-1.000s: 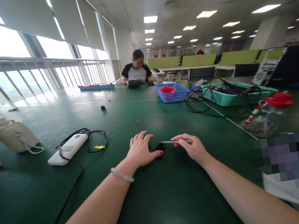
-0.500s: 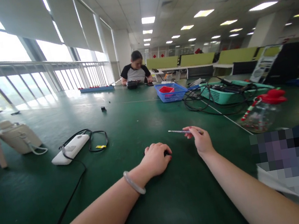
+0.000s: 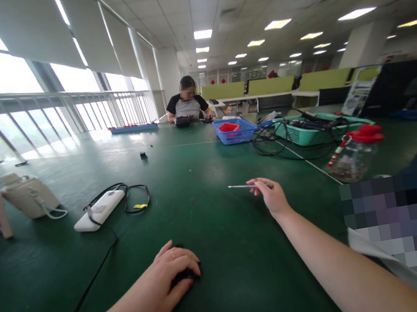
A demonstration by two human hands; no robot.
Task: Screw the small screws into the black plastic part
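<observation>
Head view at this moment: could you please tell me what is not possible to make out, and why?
All in the head view:
- Black item under the left hand: fingers cover most of it, so its full shape is unclear.
- Slim screwdriver-like tool: the right hand hides part of its handle; its tip is too small to identify.
- Small black object farther away: too small.
- Lower right: pixelated patch masks what lies there.

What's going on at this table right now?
The right hand holds a slim tool, its tip pointing left. The left hand is curled over something small and black on the green table, mostly hidden by the fingers; the tool is apart from it. Across the table sits another person.
</observation>
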